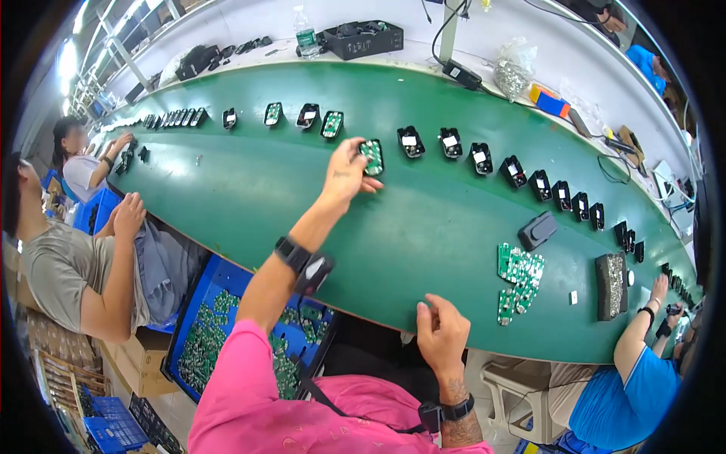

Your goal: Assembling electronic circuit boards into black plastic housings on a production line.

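— Where is the left hand (346,172)?

— Stretched far out over the green belt (249,189) of the long counter, arm in a pink sleeve (234,393), a black band (293,254) at the wrist. Its fingertips pinch a small black casing with a green circuit board (372,156) in it, which sits in the row of like casings running along the belt's far side.

— Is the casing lifted or down?

— I cannot tell; it sits level with its neighbours, a casing with a white label (411,141) just to its right and a board-filled one (331,123) to its left.

— And the right hand (442,333)?

— At the near edge of the belt, fingers curled loosely together, thumb against the forefinger. Whether it pinches anything small is not visible. A dark watch (458,408) sits on that wrist.

— What lies near it?

— A loose heap of green circuit boards (516,278) on the belt to its right, a dark grey casing (537,230) beyond that, and a black tray of small parts (609,286) farther right.

— Below the counter?

— A blue bin (204,287) full of green boards, just beside the person's left knee.

— Anyone else?

— A seated person in a grey shirt (57,268) at the left, another behind them, and a person in a blue shirt (628,393) at the right, hands at the belt's edge.
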The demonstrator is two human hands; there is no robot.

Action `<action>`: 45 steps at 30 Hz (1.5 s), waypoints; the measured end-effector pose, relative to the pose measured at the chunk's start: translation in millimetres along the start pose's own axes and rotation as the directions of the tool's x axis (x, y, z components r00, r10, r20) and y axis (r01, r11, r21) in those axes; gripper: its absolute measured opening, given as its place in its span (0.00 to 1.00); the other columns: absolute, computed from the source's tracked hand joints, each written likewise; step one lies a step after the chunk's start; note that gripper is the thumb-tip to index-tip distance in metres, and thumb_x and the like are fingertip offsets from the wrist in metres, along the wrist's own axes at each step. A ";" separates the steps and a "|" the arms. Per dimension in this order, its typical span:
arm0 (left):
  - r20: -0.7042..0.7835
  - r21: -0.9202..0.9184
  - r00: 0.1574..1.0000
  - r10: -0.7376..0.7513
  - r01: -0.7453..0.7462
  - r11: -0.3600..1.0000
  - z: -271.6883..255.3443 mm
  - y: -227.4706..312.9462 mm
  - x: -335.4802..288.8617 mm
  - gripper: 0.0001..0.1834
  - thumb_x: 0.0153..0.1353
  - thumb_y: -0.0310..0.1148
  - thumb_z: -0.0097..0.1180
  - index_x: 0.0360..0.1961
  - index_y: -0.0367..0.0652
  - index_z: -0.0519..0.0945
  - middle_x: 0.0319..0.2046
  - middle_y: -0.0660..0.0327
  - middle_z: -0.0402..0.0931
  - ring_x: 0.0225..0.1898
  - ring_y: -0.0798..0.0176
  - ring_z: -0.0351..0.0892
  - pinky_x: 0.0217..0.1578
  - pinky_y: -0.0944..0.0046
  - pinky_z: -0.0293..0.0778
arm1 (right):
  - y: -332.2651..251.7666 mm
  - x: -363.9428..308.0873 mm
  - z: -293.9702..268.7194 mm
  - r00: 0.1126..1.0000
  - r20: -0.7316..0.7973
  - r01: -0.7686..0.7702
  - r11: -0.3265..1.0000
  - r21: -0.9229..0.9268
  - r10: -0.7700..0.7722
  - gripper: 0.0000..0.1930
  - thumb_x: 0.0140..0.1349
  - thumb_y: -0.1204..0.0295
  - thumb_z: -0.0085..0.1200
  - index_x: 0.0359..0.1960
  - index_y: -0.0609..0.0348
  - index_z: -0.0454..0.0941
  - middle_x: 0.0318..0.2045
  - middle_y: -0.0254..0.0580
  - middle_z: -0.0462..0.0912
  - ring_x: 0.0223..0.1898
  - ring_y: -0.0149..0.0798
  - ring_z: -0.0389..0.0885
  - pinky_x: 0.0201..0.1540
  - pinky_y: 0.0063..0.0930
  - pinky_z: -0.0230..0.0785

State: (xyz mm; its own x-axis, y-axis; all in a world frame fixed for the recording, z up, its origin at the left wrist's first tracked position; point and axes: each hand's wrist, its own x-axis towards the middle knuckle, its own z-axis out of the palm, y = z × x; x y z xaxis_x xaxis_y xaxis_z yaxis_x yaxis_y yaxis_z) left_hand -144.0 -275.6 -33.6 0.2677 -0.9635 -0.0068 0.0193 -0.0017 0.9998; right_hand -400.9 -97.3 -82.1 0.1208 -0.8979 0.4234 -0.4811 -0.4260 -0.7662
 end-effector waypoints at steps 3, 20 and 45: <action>-0.081 0.357 0.990 0.119 -0.083 0.930 -22.9 -27.1 75.7 0.22 0.70 0.24 0.42 0.65 0.38 0.66 0.44 0.46 0.79 0.21 0.58 0.84 0.20 0.61 0.80 | 0.1 -1.4 6.7 1.000 0.001 0.016 1.000 -0.022 -0.016 0.07 0.61 0.74 0.63 0.38 0.64 0.81 0.20 0.40 0.79 0.15 0.33 0.74 0.20 0.27 0.66; 0.229 0.839 0.904 0.362 -0.372 0.398 51.4 -14.5 77.9 0.41 0.48 0.47 0.73 0.60 0.34 0.74 0.53 0.42 0.77 0.54 0.42 0.78 0.58 0.52 0.72 | 4.9 7.9 -9.6 1.000 -0.027 -0.003 0.991 0.137 0.007 0.04 0.60 0.75 0.62 0.36 0.61 0.81 0.21 0.40 0.78 0.20 0.39 0.78 0.24 0.32 0.69; 0.242 -0.098 0.970 0.029 -0.005 0.995 49.0 -12.9 -235.6 0.16 0.69 0.28 0.57 0.55 0.33 0.78 0.29 0.64 0.77 0.21 0.77 0.71 0.21 0.76 0.68 | -19.8 40.0 -69.1 0.918 0.390 0.007 0.985 0.172 -0.075 0.14 0.51 0.75 0.72 0.40 0.59 0.86 0.32 0.36 0.86 0.29 0.32 0.78 0.31 0.25 0.69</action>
State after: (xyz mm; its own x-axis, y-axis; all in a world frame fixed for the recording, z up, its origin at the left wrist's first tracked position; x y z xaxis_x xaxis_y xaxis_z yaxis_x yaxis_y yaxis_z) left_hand -254.6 -61.8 -44.1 0.0272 -0.9993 0.0267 0.1121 0.0296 0.9933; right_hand -446.6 -117.1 -16.6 0.4851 -0.8357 0.2575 -0.3237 -0.4452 -0.8349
